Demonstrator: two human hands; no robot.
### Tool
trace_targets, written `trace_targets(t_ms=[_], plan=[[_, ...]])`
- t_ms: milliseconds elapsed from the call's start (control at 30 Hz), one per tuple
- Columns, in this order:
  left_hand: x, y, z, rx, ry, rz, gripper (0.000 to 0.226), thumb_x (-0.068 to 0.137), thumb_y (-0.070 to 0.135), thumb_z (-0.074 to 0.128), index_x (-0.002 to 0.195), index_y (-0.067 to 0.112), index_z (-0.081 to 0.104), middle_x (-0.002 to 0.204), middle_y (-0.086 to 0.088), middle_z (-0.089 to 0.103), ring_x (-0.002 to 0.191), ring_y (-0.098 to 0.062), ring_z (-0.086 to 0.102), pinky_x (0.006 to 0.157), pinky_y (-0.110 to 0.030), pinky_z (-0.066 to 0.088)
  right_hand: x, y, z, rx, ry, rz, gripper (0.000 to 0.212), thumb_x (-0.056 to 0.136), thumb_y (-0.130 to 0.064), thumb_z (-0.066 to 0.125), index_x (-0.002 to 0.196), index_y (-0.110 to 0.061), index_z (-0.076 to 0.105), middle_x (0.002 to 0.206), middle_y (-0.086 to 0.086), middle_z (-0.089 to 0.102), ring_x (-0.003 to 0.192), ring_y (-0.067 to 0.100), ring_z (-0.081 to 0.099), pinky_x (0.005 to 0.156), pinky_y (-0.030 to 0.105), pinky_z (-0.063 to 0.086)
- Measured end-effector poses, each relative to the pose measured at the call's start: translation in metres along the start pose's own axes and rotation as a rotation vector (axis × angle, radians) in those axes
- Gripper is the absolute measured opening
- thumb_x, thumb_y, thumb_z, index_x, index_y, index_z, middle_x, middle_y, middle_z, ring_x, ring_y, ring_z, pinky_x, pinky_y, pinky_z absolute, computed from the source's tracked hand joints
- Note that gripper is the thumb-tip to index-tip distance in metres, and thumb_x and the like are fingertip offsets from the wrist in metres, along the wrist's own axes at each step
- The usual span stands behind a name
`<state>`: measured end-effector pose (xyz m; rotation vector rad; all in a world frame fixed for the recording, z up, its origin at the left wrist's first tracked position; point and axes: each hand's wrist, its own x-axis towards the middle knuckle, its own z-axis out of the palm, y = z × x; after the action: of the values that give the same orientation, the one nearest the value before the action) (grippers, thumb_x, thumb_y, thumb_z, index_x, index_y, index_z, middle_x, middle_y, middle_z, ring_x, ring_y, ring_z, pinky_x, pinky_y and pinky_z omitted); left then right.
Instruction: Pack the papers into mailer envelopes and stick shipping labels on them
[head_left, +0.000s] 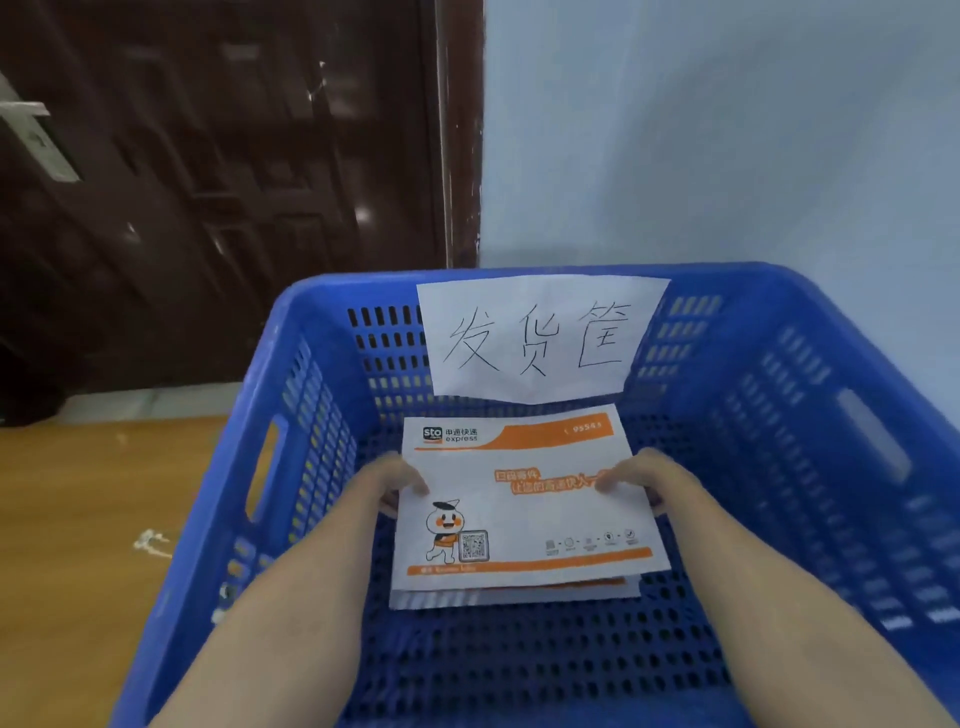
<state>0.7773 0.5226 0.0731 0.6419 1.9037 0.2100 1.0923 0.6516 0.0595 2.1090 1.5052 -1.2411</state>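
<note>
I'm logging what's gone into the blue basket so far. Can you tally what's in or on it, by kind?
Mailer envelopes: 2. The top envelope is held by the left hand and the right hand; a lower envelope shows under its near edge.
Handwritten paper sign on the far wall of the basket: 1
Total: 3

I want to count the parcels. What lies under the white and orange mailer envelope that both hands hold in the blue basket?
Under the white and orange mailer envelope, at least one more similar envelope shows at its near edge. Anything further beneath is covered.
</note>
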Motion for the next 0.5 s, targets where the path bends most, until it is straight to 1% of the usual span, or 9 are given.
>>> trace_targets(t_ms=[33, 67, 167, 233, 300, 400, 433, 500], plan=[[0.005, -0.003, 0.005, 0.001, 0.01, -0.013, 0.033, 0.087, 0.004, 0.065, 0.119, 0.001, 0.057, 0.114, -0.019, 0.065, 0.092, -0.03, 0.065, 0.079, -0.04, 0.055, 0.011, 0.002, 0.005, -0.016, -0.014, 0.013, 0.099, 0.04, -0.041, 0.086, 0.127, -0.011, 0.05, 0.128, 0.012, 0.055, 0.109, 0.033, 0.058, 0.089, 0.05, 0.052], [0.007, -0.006, 0.01, 0.003, 0.017, -0.032, 0.032, 0.087, 0.003, 0.064, 0.118, 0.0, 0.057, 0.115, -0.02, 0.065, 0.092, -0.03, 0.064, 0.08, -0.04, 0.055, 0.019, 0.005, 0.009, -0.033, -0.031, 0.028, 0.095, 0.041, -0.04, 0.087, 0.124, -0.011, 0.053, 0.125, 0.012, 0.057, 0.107, 0.033, 0.06, 0.089, 0.05, 0.052], [0.017, -0.013, 0.02, 0.026, 0.068, -0.065, 0.032, 0.087, 0.001, 0.064, 0.117, -0.006, 0.055, 0.115, -0.022, 0.064, 0.098, -0.033, 0.066, 0.081, -0.041, 0.057, 0.02, 0.005, 0.021, -0.111, -0.091, 0.058, 0.076, 0.055, -0.04, 0.086, 0.118, -0.011, 0.055, 0.118, 0.011, 0.061, 0.103, 0.032, 0.061, 0.09, 0.048, 0.052], [0.022, -0.016, 0.024, 0.029, 0.098, -0.074, 0.033, 0.085, -0.002, 0.064, 0.116, -0.008, 0.055, 0.115, -0.023, 0.063, 0.099, -0.034, 0.066, 0.082, -0.044, 0.057, 0.028, 0.007, 0.026, -0.209, -0.128, 0.07, 0.077, 0.056, -0.047, 0.083, 0.118, -0.012, 0.056, 0.118, 0.01, 0.061, 0.102, 0.031, 0.061, 0.091, 0.046, 0.05], [0.026, -0.018, 0.026, 0.009, 0.114, -0.083, 0.035, 0.083, -0.005, 0.064, 0.117, -0.009, 0.054, 0.115, -0.024, 0.062, 0.097, -0.036, 0.067, 0.079, -0.044, 0.058, 0.043, 0.013, 0.031, -0.275, -0.116, 0.052, 0.079, 0.053, -0.053, 0.08, 0.118, -0.014, 0.058, 0.115, 0.007, 0.062, 0.1, 0.028, 0.062, 0.09, 0.043, 0.051], [0.027, -0.021, 0.028, 0.011, 0.132, -0.087, 0.038, 0.084, -0.005, 0.064, 0.119, -0.008, 0.05, 0.118, -0.023, 0.06, 0.096, -0.035, 0.067, 0.069, -0.038, 0.058, 0.043, 0.011, 0.033, -0.297, -0.085, 0.025, 0.072, 0.055, -0.054, 0.078, 0.114, -0.016, 0.061, 0.107, 0.004, 0.065, 0.093, 0.023, 0.065, 0.085, 0.038, 0.055], [0.029, -0.023, 0.028, 0.023, 0.135, -0.085, 0.038, 0.084, -0.003, 0.064, 0.119, -0.006, 0.05, 0.118, -0.022, 0.06, 0.096, -0.033, 0.067, 0.069, -0.037, 0.058, 0.036, 0.007, 0.032, -0.304, -0.074, 0.014, 0.069, 0.057, -0.054, 0.078, 0.112, -0.016, 0.061, 0.105, 0.004, 0.066, 0.091, 0.022, 0.065, 0.084, 0.037, 0.055], [0.031, -0.026, 0.026, 0.071, 0.145, -0.081, 0.032, 0.084, 0.001, 0.062, 0.114, -0.004, 0.052, 0.115, -0.019, 0.062, 0.096, -0.031, 0.066, 0.075, -0.039, 0.059, 0.031, 0.003, 0.032, -0.327, -0.048, 0.0, 0.063, 0.062, -0.056, 0.076, 0.11, -0.018, 0.061, 0.102, 0.001, 0.066, 0.087, 0.019, 0.066, 0.082, 0.035, 0.057]])
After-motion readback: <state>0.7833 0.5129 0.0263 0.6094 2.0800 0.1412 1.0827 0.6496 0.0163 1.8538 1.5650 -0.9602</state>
